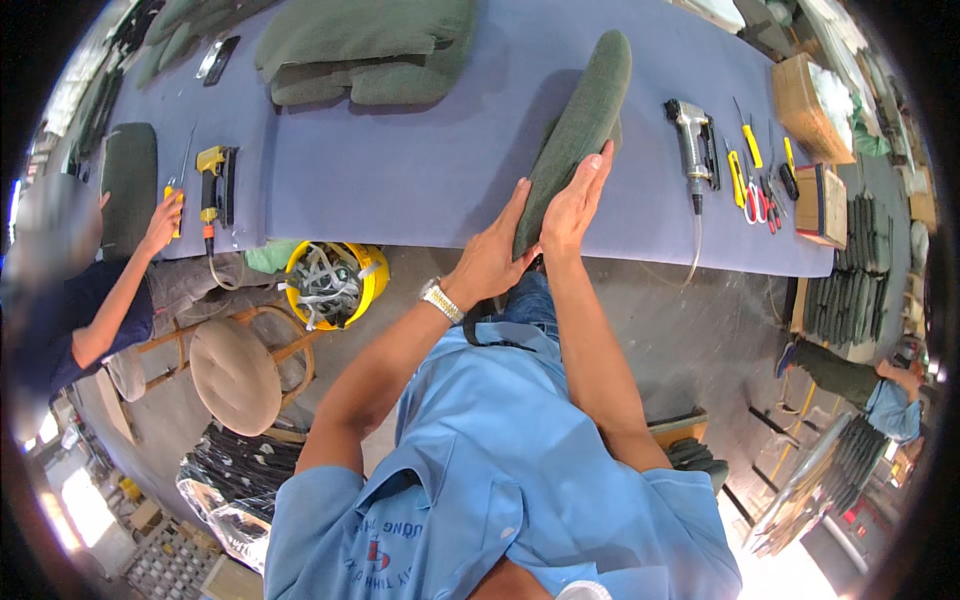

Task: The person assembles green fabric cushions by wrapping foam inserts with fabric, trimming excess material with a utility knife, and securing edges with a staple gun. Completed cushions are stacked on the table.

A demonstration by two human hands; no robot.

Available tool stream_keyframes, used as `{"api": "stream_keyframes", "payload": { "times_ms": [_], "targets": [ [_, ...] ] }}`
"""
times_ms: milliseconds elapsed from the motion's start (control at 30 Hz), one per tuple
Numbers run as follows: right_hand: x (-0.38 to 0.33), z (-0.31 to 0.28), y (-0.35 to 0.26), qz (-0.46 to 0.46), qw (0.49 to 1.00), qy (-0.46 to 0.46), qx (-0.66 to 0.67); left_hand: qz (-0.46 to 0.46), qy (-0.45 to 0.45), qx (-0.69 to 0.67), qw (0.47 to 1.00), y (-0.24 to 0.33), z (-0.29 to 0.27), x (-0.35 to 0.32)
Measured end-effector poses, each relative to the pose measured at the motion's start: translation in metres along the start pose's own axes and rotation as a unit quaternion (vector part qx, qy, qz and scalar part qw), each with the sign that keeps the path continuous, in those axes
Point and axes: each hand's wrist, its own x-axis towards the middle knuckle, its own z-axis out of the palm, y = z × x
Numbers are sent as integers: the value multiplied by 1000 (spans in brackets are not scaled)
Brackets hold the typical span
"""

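A dark green fabric-covered pad (583, 115), long and rounded at its far end, stands tilted on edge on the blue-grey table. My left hand (495, 248) presses against its left side near the table's front edge, fingers stretched along the cloth. On the other side my right hand (578, 205) lies along the pad, so it is gripped between both hands. Part of a second green surface shows behind the pad. To the right of the pad lies a silver air stapler (692, 145) with a hose.
Stacked green pads (370, 50) lie at the back. Screwdrivers, red-handled scissors (754, 203) and cardboard boxes (812, 108) are on the right. A yellow bucket (372, 278) of scraps stands below the edge. At left, a co-worker's hand (163, 222) holds a yellow-handled tool near another stapler (212, 185).
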Motion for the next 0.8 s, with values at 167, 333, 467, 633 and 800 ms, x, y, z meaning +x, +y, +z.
{"api": "stream_keyframes", "payload": {
  "times_ms": [167, 333, 467, 633, 800],
  "targets": [
    [-2, -5, 8, -7, 1000, 0, 14, 72, 55, 80, 993, 3, 13, -3],
    [10, -10, 42, 19, 998, -17, 60, 62, 28, 87, 994, 1, 8, 0],
    [18, -40, 82, 132, 991, -19, -33, 28, 19, 89, 995, -2, 5, 0],
    [51, -64, 134, 242, 954, 42, -170, 59, 51, 120, 990, 2, 14, -2],
    [81, -63, 138, 366, 928, 60, -20, 12, 49, 115, 992, 18, 7, -5]
  ]
}}
